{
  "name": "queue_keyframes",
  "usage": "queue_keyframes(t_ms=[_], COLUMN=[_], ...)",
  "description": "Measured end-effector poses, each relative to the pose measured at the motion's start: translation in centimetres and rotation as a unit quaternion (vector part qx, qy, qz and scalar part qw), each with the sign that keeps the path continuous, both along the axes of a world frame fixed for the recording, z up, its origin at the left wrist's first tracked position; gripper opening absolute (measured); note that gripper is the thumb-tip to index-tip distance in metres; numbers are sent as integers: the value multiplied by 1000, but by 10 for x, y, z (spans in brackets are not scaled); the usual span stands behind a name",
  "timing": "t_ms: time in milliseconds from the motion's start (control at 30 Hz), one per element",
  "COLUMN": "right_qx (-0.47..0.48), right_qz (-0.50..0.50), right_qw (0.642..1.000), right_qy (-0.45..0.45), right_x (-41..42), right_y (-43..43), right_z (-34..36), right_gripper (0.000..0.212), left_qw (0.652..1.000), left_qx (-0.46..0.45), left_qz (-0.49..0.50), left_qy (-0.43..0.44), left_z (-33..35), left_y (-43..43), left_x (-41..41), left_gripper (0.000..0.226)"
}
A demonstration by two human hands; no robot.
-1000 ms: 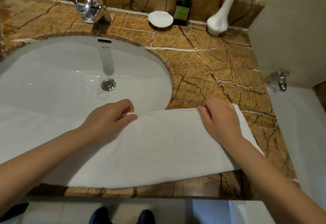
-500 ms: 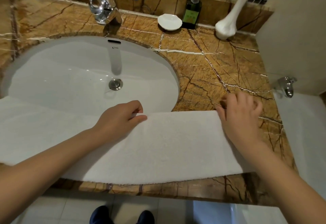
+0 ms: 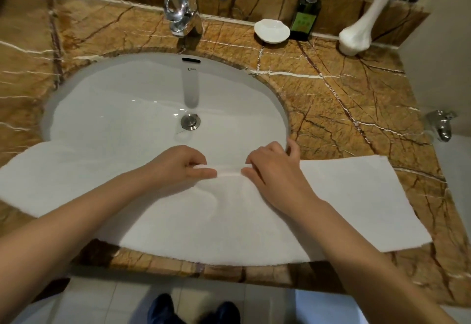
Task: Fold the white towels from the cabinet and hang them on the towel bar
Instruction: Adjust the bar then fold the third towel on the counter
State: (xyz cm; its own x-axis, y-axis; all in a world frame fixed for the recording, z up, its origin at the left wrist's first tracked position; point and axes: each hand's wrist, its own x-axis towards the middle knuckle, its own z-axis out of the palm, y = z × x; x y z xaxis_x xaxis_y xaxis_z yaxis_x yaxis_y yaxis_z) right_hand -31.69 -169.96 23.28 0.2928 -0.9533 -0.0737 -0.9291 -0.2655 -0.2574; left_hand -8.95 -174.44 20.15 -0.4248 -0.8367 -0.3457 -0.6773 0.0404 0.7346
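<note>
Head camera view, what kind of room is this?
Most likely a bathroom, perhaps a hotel's: a white sink set in a marble counter, a chrome faucet, and a soap bottle.

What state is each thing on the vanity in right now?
white towel: spread flat over the counter and the sink's front edge, not yet hung
left hand: pinching the towel's far edge
right hand: pinching the same edge, close beside the left
faucet: no water running
sink: looks empty
soap dish: empty
soap bottle: upright
</note>
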Motion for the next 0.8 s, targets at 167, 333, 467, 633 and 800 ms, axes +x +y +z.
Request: queue_keyframes(t_ms=[167, 333, 467, 633, 800], right_qx=[-59, -102, -113, -119, -114], right_qz=[-16, -50, -50, -38, -13], right_qw=[998, 993, 992, 991, 992], right_qy=[-5, 21, 37, 40, 49], right_x=[-16, -32, -28, -23, -19], right_y=[16, 24, 23, 26, 29], right_z=[-6, -13, -13, -9, -6], right_gripper=[20, 30, 27, 23, 26], left_qw=[996, 950, 953, 939, 937], left_qx=[-53, -271, -253, -223, -215], left_qz=[-36, -25, -2, 16, 83], left_qy=[-62, -152, -170, -259, -261], left_z=[1, 6, 4, 2, 6], left_y=[-1, 10, 29, 67, 96], left_x=[36, 71, 85, 102, 106], left_gripper=[36, 35, 59, 74, 79])
